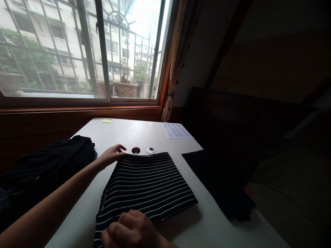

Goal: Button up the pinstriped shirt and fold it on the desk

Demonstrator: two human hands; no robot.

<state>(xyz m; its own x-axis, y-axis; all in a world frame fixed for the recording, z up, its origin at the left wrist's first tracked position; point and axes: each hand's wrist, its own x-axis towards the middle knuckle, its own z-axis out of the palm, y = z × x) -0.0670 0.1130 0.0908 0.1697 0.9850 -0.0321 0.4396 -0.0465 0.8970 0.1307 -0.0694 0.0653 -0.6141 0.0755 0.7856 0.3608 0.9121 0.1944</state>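
A black cloth with thin white stripes (144,186) is spread over the white table in front of me, its folds making a rough rectangle. At its far left corner my left hand (113,155) pinches the edge, with one finger raised apart. My right hand (131,229) is closed at the near edge, knuckles up, gripping the cloth there. The near right part of the cloth looks lifted off the tabletop, with a shadow under it. My right hand's fingertips are hidden from view.
The white table (85,203) has a round cable hole (136,150) and a white round cap (150,151) beyond the cloth. Printed sheets (177,131) and a yellow note (106,121) lie farther back. Dark fabric lies left (51,168) and right (219,182). A window (103,51) is behind.
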